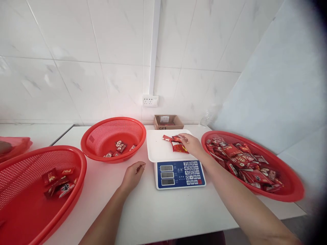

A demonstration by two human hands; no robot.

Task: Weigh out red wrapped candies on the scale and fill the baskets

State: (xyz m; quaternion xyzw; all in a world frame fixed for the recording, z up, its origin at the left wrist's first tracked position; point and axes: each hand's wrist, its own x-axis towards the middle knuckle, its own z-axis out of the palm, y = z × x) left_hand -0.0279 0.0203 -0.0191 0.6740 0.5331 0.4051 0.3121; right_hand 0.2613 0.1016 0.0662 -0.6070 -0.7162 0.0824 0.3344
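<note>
My right hand [192, 144] is over the white pan [155, 151] of the weighing scale, its fingers closed on small red candy packets [180, 147]. The packets lie on or just above the pan; their contact with it is hard to judge. Below the pan is the scale's blue panel [180, 175], with displays and number keys. To the left of the scale, my left hand [133, 175] rests low over the table with curled fingers. Something small and dark reddish shows at its fingertips, too little to name.
A red basket [293, 190] heaped with red packets stands at the right. Two more red baskets, one behind [87, 149] and one nearer [80, 183], hold several packets at the left. A cardboard box [159, 127] and a clear plastic item [205, 119] sit by the wall.
</note>
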